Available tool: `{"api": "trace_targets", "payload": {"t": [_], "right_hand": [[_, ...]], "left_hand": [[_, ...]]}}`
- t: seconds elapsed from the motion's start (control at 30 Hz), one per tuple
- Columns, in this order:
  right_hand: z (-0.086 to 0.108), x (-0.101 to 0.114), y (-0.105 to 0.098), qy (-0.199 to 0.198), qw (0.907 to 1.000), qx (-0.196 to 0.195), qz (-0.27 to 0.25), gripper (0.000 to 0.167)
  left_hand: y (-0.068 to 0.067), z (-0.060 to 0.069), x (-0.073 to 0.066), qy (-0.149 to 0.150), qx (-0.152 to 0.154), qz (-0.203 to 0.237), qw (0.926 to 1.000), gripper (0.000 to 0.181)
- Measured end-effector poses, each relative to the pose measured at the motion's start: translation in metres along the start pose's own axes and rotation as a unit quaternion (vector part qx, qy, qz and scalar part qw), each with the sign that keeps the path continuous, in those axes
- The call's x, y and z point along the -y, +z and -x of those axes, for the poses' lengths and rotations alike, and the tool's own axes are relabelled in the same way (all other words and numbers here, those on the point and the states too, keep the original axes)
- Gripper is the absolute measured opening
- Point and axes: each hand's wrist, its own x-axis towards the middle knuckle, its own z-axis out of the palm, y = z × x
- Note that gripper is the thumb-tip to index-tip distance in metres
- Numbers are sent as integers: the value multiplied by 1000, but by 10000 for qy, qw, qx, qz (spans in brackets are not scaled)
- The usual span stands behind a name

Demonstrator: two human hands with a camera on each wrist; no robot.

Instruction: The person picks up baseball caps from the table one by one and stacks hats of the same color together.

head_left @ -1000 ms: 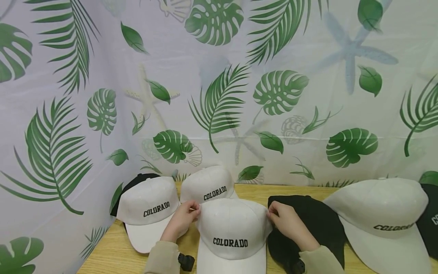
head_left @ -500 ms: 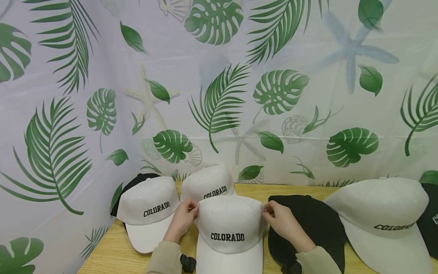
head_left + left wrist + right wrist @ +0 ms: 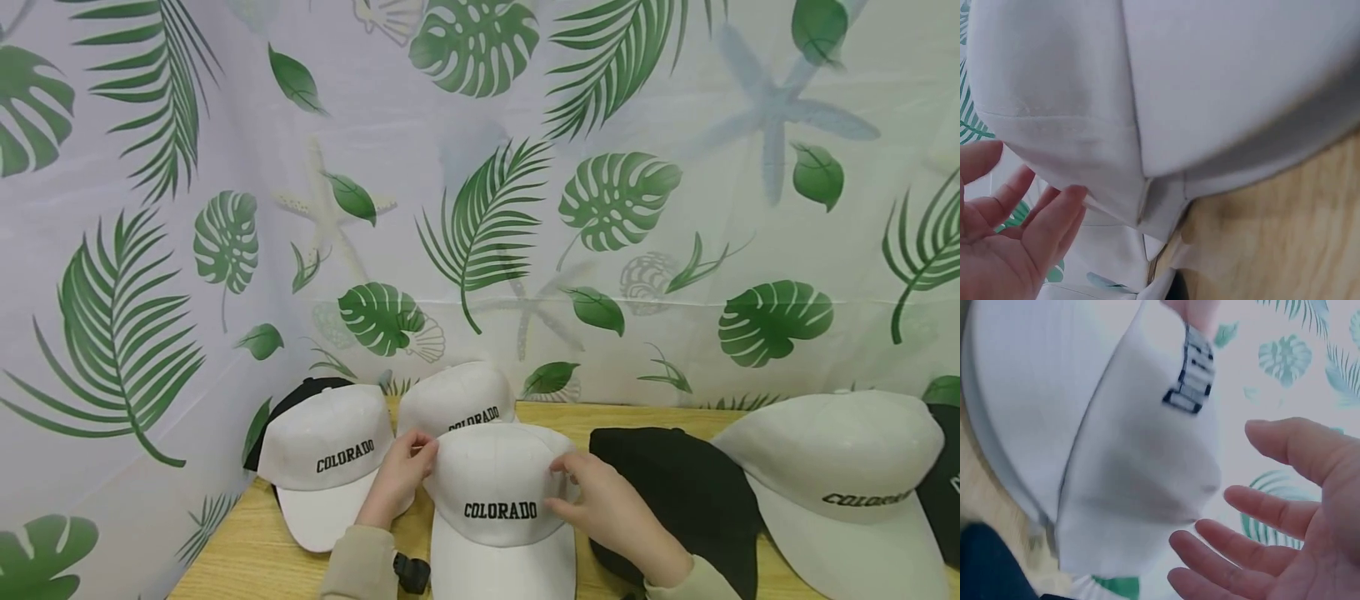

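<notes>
A white baseball cap (image 3: 501, 475) with black COLORADO lettering sits on the wooden table, brim toward me. A second white brim edge shows under its brim in the left wrist view. My left hand (image 3: 397, 479) is at the crown's left side; in the left wrist view its relaxed fingers (image 3: 1060, 219) touch or nearly touch the crown's lower edge. My right hand (image 3: 611, 512) is beside the crown's right half, thumb and fingers spread. In the right wrist view its fingers (image 3: 1229, 550) are extended close to the dented crown, holding nothing.
Left stands another white COLORADO cap (image 3: 330, 442), a black cap (image 3: 288, 400) behind it. One white cap (image 3: 450, 396) is directly behind the middle one. Rightward are a black cap (image 3: 675, 492), a large white cap (image 3: 832, 450) and another black cap (image 3: 947, 483). Leaf-print cloth (image 3: 480, 208) hangs behind.
The middle white cap has shifted slightly away from me. My right hand has released the cap's right side and moved left over the crown, fingers spreading. My left hand has barely moved.
</notes>
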Motion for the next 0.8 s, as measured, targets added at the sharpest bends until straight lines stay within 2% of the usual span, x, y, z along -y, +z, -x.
{"api": "trace_targets", "payload": {"t": [0.07, 0.13, 0.3, 0.37, 0.53, 0.63, 0.8], "right_hand": [[6, 6, 3, -216, 9993, 137, 278, 30], [12, 10, 6, -378, 9971, 445, 495, 32], [22, 16, 16, -404, 9835, 1658, 605, 41], [24, 17, 21, -447, 9770, 1960, 707, 43], [26, 14, 32, -778, 9638, 2168, 1346, 42], [25, 11, 37, -788, 9571, 2289, 1590, 42], [25, 8, 41, -793, 9540, 2336, 1703, 44]], "left_hand": [[-1, 1, -2, 68, 102, 141, 9998, 23], [-2, 2, -4, 128, 196, 195, 9995, 30], [-6, 2, -6, 232, 397, 251, 9986, 41], [-6, 2, -7, 324, 468, 205, 9982, 43], [-6, 1, -6, 402, 525, 172, 9977, 42], [-5, 3, -7, 369, 505, 213, 9978, 40], [-3, 5, -11, 371, 463, 104, 9982, 36]]}}
